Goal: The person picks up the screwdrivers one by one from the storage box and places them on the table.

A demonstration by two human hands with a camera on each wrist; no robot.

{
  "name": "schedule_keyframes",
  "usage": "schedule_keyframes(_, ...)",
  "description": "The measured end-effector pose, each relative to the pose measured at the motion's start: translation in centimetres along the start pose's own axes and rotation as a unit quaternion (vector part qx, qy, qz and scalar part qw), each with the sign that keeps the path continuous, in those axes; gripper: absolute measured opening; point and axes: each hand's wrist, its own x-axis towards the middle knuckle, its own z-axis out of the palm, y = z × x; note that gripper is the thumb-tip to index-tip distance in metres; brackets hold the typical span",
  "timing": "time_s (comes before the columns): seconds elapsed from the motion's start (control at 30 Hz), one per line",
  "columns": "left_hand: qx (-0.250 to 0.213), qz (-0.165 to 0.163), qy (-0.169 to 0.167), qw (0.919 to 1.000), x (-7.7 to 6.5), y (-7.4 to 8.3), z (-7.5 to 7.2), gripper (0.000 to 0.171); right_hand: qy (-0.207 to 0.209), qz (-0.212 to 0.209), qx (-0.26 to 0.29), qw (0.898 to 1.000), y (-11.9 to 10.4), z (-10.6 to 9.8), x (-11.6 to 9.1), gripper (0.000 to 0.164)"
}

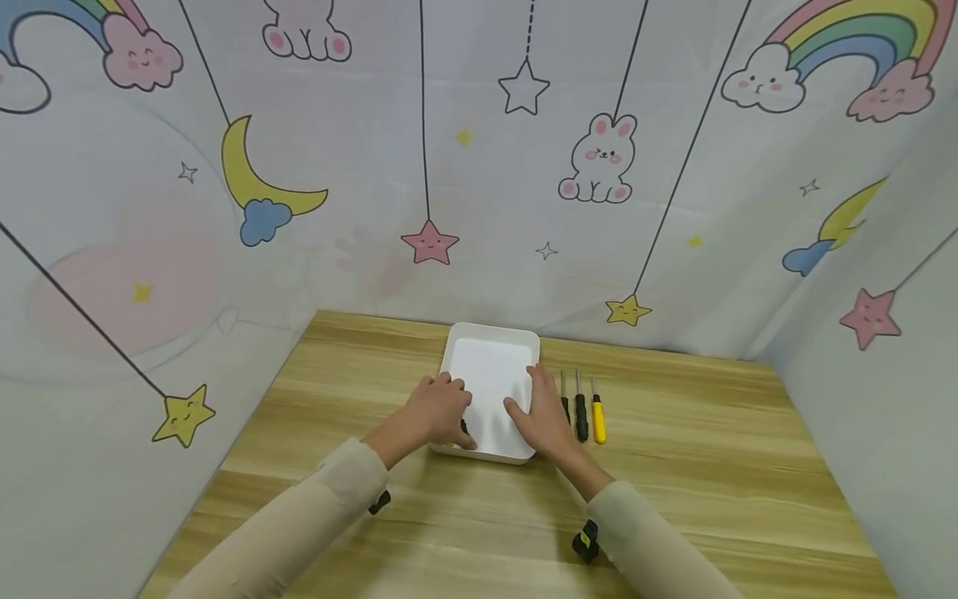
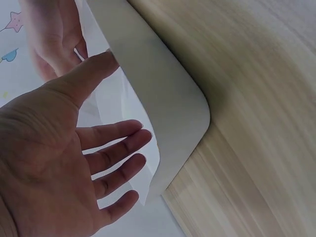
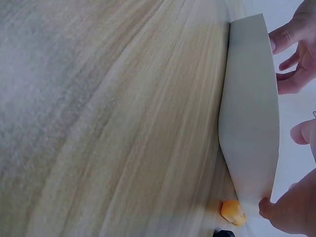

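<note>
A white rectangular tray (image 1: 490,349) lies on the wooden table. Over its left side is my left hand (image 1: 441,412), its thumb touching the near rim and its fingers fairly straight in the left wrist view. A small dark and yellowish bit shows beneath this hand; I cannot tell what it is. At the right rim rests my right hand (image 1: 545,416), fingers extended and thumb over the inside. In the right wrist view one fingertip (image 3: 265,207) touches the tray wall. Right of the tray lie a black-handled screwdriver (image 1: 581,416), another black one partly hidden, and a yellow-handled screwdriver (image 1: 599,420).
The wooden table (image 1: 696,482) meets a white cartoon-printed curtain (image 1: 359,166) behind the tray and at both sides. Dark wrist-worn devices show at the left cuff (image 1: 379,502) and the right cuff (image 1: 586,541).
</note>
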Motion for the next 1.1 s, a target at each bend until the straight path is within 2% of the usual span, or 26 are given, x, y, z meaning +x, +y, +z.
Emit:
schedule_keyframes(0.27,0.012,0.007,-0.010,0.9999,0.5,-0.1,0.9,0.058,0.006,-0.009,-0.003,1.000,0.1,0.3,-0.2,0.073)
schedule_keyframes(0.47,0.016,0.017,0.004,0.9997,0.5,-0.3,1.5,0.053,0.009,-0.009,-0.017,1.000,0.1,0.7,-0.1,0.072)
schedule_keyframes(0.73,0.016,0.049,0.001,0.9987,1.2,-0.3,1.1,0.052,0.025,-0.007,-0.022,0.999,-0.1,0.3,0.3,0.070)
schedule_keyframes(1.1,0.003,0.064,-0.025,0.9976,1.8,-0.4,1.1,0.046,0.030,-0.002,-0.014,0.999,0.3,0.3,0.4,0.070)
